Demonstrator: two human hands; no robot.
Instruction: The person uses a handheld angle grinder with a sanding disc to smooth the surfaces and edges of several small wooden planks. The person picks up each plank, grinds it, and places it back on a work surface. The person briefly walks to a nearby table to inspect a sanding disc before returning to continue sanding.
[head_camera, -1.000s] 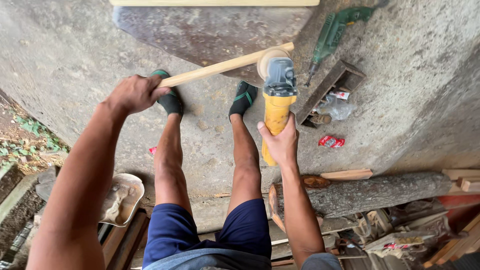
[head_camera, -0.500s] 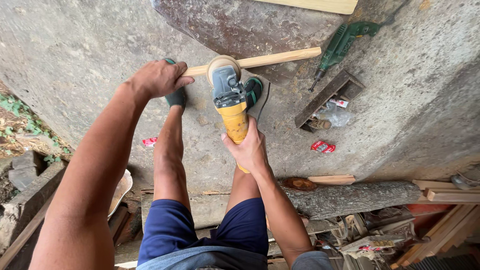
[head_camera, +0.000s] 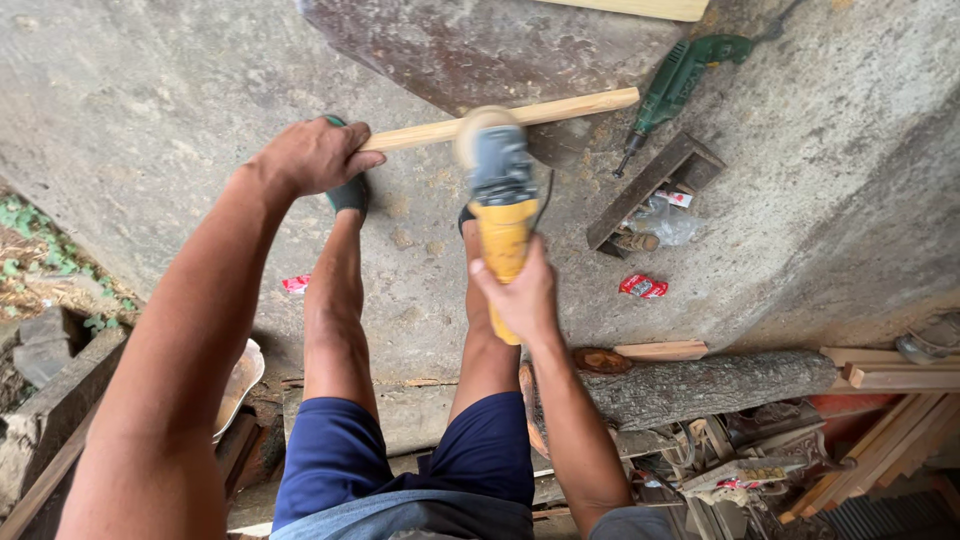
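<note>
Left hand (head_camera: 318, 155) is closed tight around one end of a pale wooden stick (head_camera: 500, 122), which it holds level above the concrete floor (head_camera: 150, 90). Right hand (head_camera: 520, 295) is wrapped around the yellow body of a grinder (head_camera: 500, 195), with its round disc end laid on the stick near the middle.

Change over the last second: the grinder was out at the far end of the stick, then moved along it toward the gripping hand, and now sits about midway. The disc is blurred, so it is likely spinning, though that cannot be told for sure. The left hand's hold on the stick has not shifted.

Reading: the tool is being passed along the length of the stick, and the stretch between the disc and the left hand looks not yet covered.

Around it: both feet in dark green socks (head_camera: 348, 192) rest just under the stick. A green drill (head_camera: 680, 80) lies beyond the stick's free end, and a small wooden tray (head_camera: 655, 190) lies near it. A red wrapper (head_camera: 642, 286) lies on the floor, well apart. A log (head_camera: 700, 385) lies to the right of the knees.
</note>
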